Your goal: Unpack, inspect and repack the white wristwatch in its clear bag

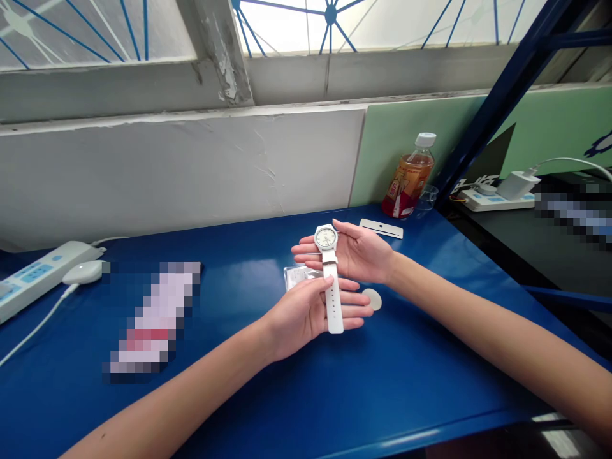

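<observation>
A white wristwatch (pixel 326 238) lies across both of my hands, its round dial facing up and its strap hanging toward me. My left hand (pixel 301 315) is palm up, with the thumb pressing the strap against the palm and the fingers stretched out beneath. Behind it, my right hand (pixel 361 252) supports the watch head on its fingers, the thumb beside the case. Under the hands, a clear plastic packet (pixel 295 275) shows partly. Near my left fingertips is a small pale round disc (pixel 373 299) on the blue table (pixel 335 395).
At the back right stands a bottle (pixel 408 178) with a white cap, and before it a flat white card (pixel 381 228). On the left are a pixelated object (pixel 155 322), a power strip (pixel 45 277) and a white cabled device (pixel 83 273). Another power strip (pixel 497 199) lies beyond the blue post.
</observation>
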`<move>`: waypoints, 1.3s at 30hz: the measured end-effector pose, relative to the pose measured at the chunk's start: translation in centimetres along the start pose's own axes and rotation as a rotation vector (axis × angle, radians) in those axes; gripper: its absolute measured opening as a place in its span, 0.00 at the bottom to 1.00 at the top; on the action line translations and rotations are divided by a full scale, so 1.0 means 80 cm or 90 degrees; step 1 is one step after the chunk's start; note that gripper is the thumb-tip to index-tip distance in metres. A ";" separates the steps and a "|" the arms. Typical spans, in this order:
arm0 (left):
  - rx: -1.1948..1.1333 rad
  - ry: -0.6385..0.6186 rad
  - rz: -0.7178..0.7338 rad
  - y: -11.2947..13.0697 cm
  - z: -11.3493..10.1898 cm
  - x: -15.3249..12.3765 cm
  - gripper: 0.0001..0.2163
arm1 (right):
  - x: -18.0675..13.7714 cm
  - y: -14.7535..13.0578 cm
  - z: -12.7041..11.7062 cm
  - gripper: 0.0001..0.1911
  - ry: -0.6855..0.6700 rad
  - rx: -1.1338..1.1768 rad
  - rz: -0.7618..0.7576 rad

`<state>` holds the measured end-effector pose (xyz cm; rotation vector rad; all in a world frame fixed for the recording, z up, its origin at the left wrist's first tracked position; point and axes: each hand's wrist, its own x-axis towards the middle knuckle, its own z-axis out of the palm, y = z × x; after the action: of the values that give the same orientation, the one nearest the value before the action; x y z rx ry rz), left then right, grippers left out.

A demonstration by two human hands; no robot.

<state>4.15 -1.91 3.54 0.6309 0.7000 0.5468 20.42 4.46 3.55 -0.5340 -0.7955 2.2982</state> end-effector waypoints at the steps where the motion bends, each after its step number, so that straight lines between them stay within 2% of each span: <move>1: -0.002 -0.007 -0.003 0.000 0.000 0.000 0.16 | 0.000 0.000 0.000 0.32 -0.009 0.002 -0.004; 6: 0.012 -0.022 0.009 -0.003 -0.002 0.003 0.15 | -0.001 0.001 0.000 0.30 -0.039 -0.004 -0.030; 14: 0.053 0.002 0.067 -0.003 -0.006 0.007 0.13 | 0.000 -0.002 -0.008 0.29 -0.007 -0.068 -0.046; 19: 0.036 0.006 0.051 0.000 -0.007 0.010 0.14 | 0.002 -0.004 -0.008 0.30 0.006 -0.081 -0.064; 24: 0.025 -0.024 0.020 0.010 -0.008 0.006 0.17 | 0.003 -0.005 -0.006 0.30 0.044 -0.080 -0.079; 29: 0.025 0.017 0.008 0.016 -0.007 0.004 0.16 | 0.001 -0.005 -0.006 0.29 0.002 -0.066 -0.084; 33: 0.005 0.046 -0.011 0.013 -0.004 0.006 0.17 | -0.004 -0.007 -0.003 0.33 -0.037 -0.069 -0.071; 39: -0.011 0.001 0.009 0.010 -0.008 0.007 0.15 | -0.006 -0.010 -0.002 0.36 -0.040 -0.077 -0.054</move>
<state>3.85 -0.78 3.47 0.6197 0.6924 0.5656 21.18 4.65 4.04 -0.4738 -0.9742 2.2083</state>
